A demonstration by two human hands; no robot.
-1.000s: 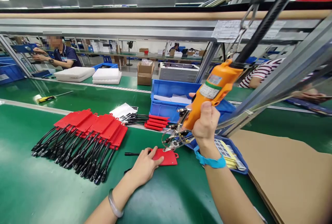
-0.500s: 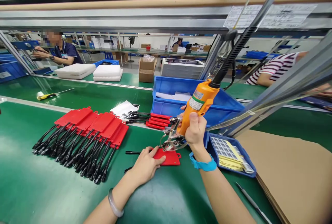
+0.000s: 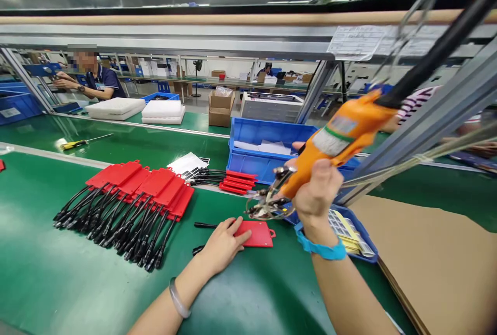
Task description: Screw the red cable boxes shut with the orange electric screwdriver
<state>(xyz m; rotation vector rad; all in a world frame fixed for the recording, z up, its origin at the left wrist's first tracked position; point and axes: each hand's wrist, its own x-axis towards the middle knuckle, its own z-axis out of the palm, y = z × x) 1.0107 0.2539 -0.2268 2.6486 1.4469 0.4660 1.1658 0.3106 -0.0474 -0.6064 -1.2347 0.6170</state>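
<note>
An orange electric screwdriver (image 3: 337, 138) is gripped in my right hand (image 3: 318, 192), tilted, its black cable running up to the right. Its metal tip, wrapped in thin clear tubing, hangs above the bench, apart from the red case. A flat red plastic case (image 3: 261, 234) with a hanging loop at its right end lies on the green bench. My left hand (image 3: 225, 244) holds down the left part of this case, fingers and thumb over it. Black cable ends (image 3: 204, 225) stick out to the left of that hand.
Many red cases (image 3: 155, 187) with black cables lie in rows on the left. A smaller stack (image 3: 237, 182) lies before a blue bin (image 3: 252, 161). A blue tray (image 3: 363, 252) of labels and a cardboard sheet (image 3: 435, 262) are at right. A yellow-handled screwdriver (image 3: 73, 144) lies behind.
My right hand has lifted the electric screwdriver off the red case and swung it up to the right, tilting it further. My left hand stays on the case.
</note>
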